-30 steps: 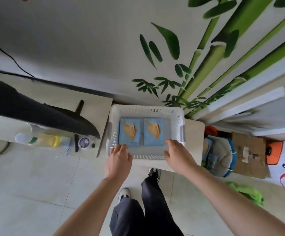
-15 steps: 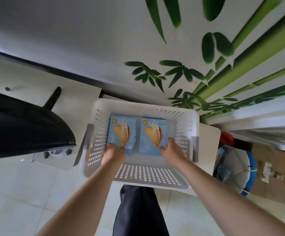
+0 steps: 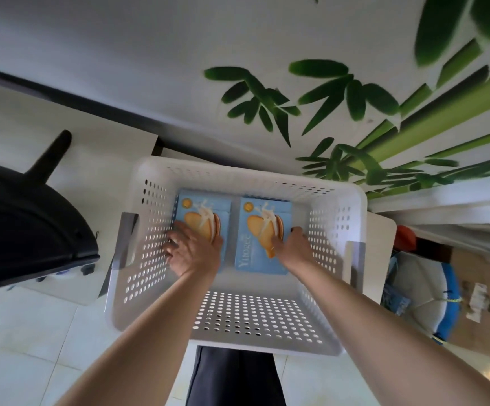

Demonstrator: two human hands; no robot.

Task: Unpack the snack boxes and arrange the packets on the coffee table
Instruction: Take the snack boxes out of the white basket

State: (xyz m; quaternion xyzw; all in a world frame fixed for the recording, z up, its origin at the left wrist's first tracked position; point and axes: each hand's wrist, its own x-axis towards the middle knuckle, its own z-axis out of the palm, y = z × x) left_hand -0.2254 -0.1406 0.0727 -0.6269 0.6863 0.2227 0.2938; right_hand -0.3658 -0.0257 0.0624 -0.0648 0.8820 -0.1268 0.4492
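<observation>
Both hands reach down into a white perforated plastic basket (image 3: 150,230) standing on a pale tabletop (image 3: 384,244). The left hand (image 3: 192,250) lies palm down, fingers loosely spread, on the left light-blue cardboard snack box (image 3: 208,206). The right hand (image 3: 292,244) curls over the right edge of the right light-blue cardboard snack box (image 3: 255,256), thumb on its printed face. The two boxes lie flat, side by side, on the basket floor.
</observation>
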